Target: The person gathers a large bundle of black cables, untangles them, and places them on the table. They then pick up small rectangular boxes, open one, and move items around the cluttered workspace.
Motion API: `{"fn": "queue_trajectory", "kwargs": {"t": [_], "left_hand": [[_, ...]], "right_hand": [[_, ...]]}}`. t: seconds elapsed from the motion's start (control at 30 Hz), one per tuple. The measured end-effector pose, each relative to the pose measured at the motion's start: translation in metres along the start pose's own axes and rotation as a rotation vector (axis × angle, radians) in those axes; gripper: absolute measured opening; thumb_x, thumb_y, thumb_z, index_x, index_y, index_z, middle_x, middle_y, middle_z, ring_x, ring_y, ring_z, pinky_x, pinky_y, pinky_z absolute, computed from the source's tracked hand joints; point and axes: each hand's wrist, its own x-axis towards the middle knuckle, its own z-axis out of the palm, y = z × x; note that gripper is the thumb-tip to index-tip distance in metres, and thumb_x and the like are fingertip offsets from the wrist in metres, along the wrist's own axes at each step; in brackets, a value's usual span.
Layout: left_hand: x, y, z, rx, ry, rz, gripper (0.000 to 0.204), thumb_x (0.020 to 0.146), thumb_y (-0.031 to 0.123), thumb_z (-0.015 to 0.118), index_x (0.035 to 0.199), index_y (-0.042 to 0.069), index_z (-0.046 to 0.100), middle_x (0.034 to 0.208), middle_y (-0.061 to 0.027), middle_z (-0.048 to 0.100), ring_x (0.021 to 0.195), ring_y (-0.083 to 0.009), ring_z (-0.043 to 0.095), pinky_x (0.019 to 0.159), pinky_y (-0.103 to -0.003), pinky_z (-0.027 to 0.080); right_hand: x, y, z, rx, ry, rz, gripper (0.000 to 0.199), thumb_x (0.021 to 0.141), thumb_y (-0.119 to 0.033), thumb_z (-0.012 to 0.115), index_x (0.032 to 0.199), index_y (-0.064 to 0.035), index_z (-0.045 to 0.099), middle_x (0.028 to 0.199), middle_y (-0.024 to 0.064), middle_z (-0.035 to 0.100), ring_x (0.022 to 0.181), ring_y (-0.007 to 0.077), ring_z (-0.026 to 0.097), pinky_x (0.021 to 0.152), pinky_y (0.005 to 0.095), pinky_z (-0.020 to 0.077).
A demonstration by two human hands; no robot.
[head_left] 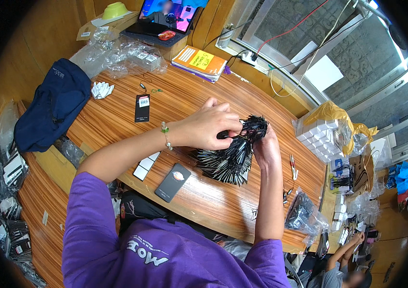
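Observation:
A thick bundle of thin black hang-tag strings (225, 163) fans out over the wooden table in front of me. My right hand (266, 141) is closed around the gathered end of the bundle from its right side. From the left, my left hand (213, 126) reaches over it with bent fingers pinched at the strands; exactly what those fingertips grip is hidden. Left of the bundle lies a black hang tag (173, 185) with an oval sticker, beside a strip of white labels (145, 165). Farther back rests another black hang tag (142, 109) with a barcode label and a cord.
Red-handled snips (293, 168) and a clear bag of black pieces (302, 211) lie to the right. Stacked white boxes (319, 139) stand beyond. Notebooks (199, 63) and a screen (168, 17) are at the back, a navy bag (52, 105) at left. A co-worker (341, 264) sits lower right.

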Motion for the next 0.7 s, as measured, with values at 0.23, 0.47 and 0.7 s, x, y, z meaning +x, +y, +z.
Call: {"fn": "queue_trajectory", "kwargs": {"t": [0.23, 0.47, 0.7], "left_hand": [[0.001, 0.002, -0.004, 0.063, 0.009, 0.047, 0.009, 0.07, 0.02, 0.056, 0.073, 0.013, 0.052, 0.077, 0.0009, 0.048, 0.079, -0.0179, 0.042, 0.077, -0.036, 0.027], [0.002, 0.004, -0.009, 0.096, -0.021, 0.082, 0.007, 0.071, 0.02, 0.055, 0.072, 0.013, 0.053, 0.076, 0.0004, 0.048, 0.078, -0.0182, 0.042, 0.075, -0.036, 0.027], [0.005, 0.003, -0.008, 0.089, -0.03, 0.083, 0.012, 0.073, 0.022, 0.057, 0.066, 0.014, 0.053, 0.068, 0.0019, 0.051, 0.074, -0.0177, 0.043, 0.073, -0.036, 0.028]], "right_hand": [[-0.003, -0.006, 0.0, -0.005, -0.03, 0.038, 0.012, 0.088, -0.006, 0.043, 0.099, -0.0029, 0.049, 0.085, 0.007, 0.058, 0.077, 0.0157, 0.057, 0.069, 0.0277, 0.0452], [-0.006, -0.012, -0.001, 0.023, -0.067, 0.051, 0.015, 0.086, -0.002, 0.041, 0.098, -0.001, 0.049, 0.084, 0.0092, 0.058, 0.075, 0.0176, 0.058, 0.068, 0.0268, 0.0438], [-0.004, -0.004, -0.013, 0.333, -0.157, 0.105, 0.012, 0.085, -0.009, 0.048, 0.095, -0.0025, 0.051, 0.078, 0.0072, 0.053, 0.081, 0.0225, 0.054, 0.074, 0.0317, 0.0414]]}}
